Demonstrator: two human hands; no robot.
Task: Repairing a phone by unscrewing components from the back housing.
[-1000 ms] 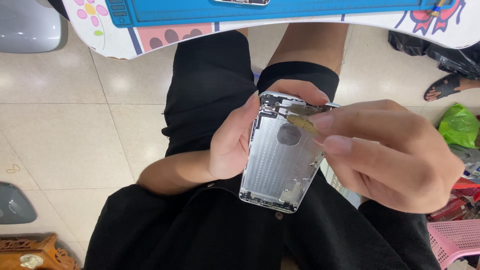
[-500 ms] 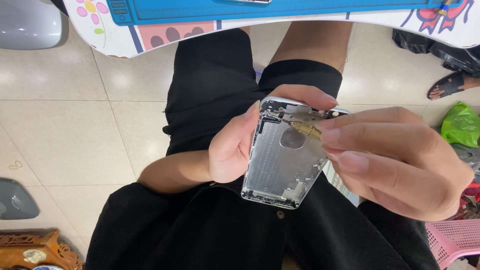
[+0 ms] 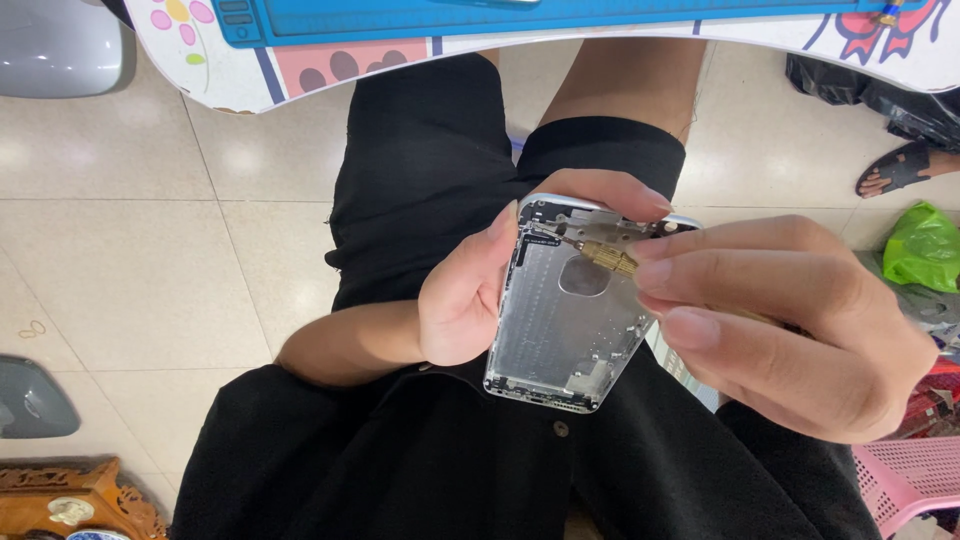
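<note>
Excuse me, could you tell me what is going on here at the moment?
A seated person holds an emptied silver phone housing over their lap, open side up, cradled in the left hand. The right hand pinches a small brass-tipped screwdriver, its tip set at the top inner corner of the housing. A table edge with a blue work mat lies just ahead.
</note>
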